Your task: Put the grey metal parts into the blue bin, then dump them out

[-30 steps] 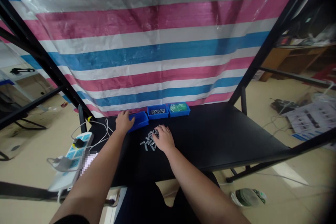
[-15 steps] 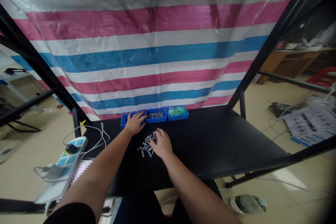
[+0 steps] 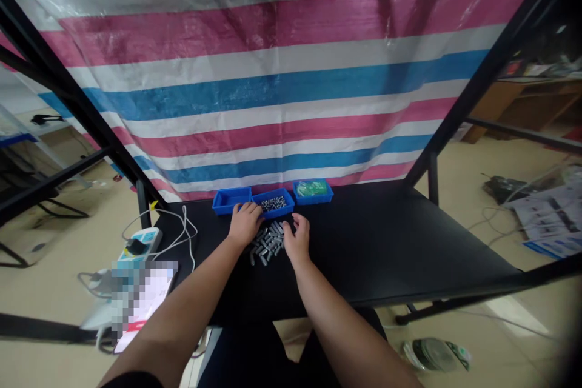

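A loose pile of small grey metal cylinders lies on the black table. My left hand is at the near left corner of the middle blue bin, its fingers bent over the edge. Many small shiny metal parts fill that bin, which sits askew. Just right of the pile, my right hand has thumb and fingers apart, and I see nothing held in it. The left blue bin looks empty. In the right blue bin are green-and-clear plastic packets.
A striped plastic sheet hangs behind the table between black frame posts. On the left are a power strip with a white cable and a partly blurred phone-like screen. A clear plastic container is on the floor at right.
My left hand has moved from the left bin to the middle one, which now sits turned and nearer. My right hand has drawn off the pile to its right side. The view has shifted slightly.
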A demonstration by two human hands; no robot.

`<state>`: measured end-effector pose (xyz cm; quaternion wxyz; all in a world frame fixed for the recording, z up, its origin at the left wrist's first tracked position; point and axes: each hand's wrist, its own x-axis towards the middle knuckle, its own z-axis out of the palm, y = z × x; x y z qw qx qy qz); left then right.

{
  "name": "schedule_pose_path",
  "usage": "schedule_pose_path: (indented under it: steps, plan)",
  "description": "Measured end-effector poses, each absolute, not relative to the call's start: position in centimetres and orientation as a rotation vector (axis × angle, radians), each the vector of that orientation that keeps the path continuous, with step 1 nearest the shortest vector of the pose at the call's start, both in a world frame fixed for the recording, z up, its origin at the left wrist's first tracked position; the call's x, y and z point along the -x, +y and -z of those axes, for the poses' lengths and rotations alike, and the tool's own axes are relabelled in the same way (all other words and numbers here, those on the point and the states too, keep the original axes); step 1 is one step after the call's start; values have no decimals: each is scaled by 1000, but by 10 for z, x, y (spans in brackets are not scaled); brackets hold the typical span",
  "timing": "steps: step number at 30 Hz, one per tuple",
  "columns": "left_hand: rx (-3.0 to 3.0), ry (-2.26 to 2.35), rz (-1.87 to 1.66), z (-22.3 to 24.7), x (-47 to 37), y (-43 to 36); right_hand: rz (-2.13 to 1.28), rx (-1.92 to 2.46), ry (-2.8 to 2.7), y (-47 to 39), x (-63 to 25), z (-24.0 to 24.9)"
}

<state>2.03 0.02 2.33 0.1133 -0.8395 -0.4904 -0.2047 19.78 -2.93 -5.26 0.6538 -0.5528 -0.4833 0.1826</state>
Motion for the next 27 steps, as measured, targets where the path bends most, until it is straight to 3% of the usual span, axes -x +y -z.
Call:
schedule_pose_path:
  steps: [8,15,23,27]
  plan:
    - [2467,-1335,767,-35,-18,-24,-746,1245,-848,-20,-200,57]
    - [2557,-1230,1069,-40,-31,-56,-1180,878,-635,-37,-214,30]
    - [2530,-1326,1163,-36,-35,-82,-1221,845,-610,-47,-219,18]
    - [2221,-1748,1033,-42,13,-120,-1195,852,-601,-49,-228,19]
